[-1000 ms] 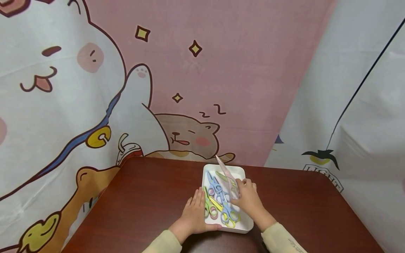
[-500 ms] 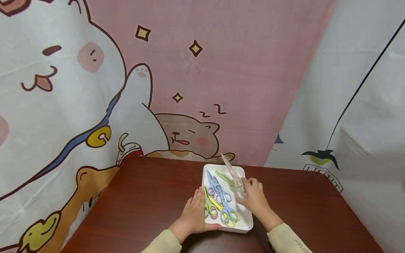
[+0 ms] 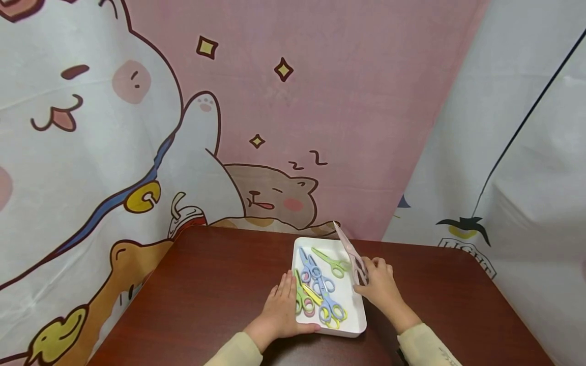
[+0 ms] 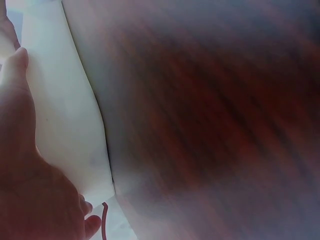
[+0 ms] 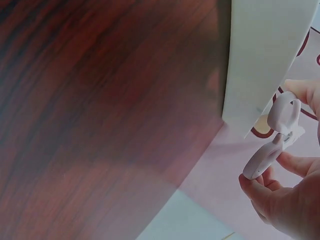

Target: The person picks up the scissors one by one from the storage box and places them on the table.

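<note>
My right hand (image 3: pixel 382 287) pinches a pair of pale pink scissors (image 3: pixel 351 252) by the handles, tip pointing up and away, over the right rim of a white tray (image 3: pixel 348 325). In the right wrist view, the fingers and thumb hold the scissors' handle loops (image 5: pixel 262 157) beside the tray's wall. My left hand (image 3: pixel 280 310) lies along the tray's left side with straight fingers, its thumb on the near rim. Inside the tray are several children's scissors: blue scissors (image 3: pixel 325 295), green scissors (image 3: pixel 331 262), other green scissors (image 3: pixel 299 292) and yellow scissors (image 3: pixel 313 294), partly overlapping.
The tray stands on a dark reddish-brown table (image 3: pixel 220 284), near its far edge. Behind the table hangs a cartoon-printed backdrop (image 3: pixel 357 127). Bare tabletop shows to the left and right of the tray.
The right hand has carried the pink scissors rightward from over the tray's middle to its right rim, uncovering the upper green scissors. The left hand and tray have stayed in place.
</note>
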Action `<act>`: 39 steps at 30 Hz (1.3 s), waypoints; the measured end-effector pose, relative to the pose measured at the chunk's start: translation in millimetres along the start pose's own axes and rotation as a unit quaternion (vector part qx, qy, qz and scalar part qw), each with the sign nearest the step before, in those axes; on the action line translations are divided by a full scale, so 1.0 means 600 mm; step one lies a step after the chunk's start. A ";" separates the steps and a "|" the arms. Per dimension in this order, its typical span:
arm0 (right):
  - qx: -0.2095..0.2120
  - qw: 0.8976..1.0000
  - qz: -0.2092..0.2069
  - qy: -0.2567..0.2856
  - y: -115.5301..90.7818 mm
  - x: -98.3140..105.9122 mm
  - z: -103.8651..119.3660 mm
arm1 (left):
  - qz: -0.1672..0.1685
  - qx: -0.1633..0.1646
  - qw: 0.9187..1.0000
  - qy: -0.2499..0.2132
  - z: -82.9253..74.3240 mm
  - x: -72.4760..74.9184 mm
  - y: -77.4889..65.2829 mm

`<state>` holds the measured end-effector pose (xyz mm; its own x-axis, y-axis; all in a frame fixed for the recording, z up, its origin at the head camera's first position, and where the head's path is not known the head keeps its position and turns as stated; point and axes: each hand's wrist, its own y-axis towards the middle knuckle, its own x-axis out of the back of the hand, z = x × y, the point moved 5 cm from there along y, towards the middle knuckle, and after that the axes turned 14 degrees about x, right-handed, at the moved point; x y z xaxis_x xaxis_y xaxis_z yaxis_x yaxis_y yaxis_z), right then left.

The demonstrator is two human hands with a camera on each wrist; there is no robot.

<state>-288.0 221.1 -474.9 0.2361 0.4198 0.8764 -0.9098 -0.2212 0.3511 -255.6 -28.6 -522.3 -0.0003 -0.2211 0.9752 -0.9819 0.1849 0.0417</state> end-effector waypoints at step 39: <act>-0.026 0.999 0.008 -0.017 -0.032 0.023 -0.081 | 0.002 0.008 1.000 -0.017 -0.002 0.002 -0.003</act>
<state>-283.9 273.8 -485.5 0.2324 0.3855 0.8930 -0.9298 -0.1813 0.3203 -253.6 -28.2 -521.3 -0.0096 -0.2535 0.9673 -0.9848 0.1704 0.0349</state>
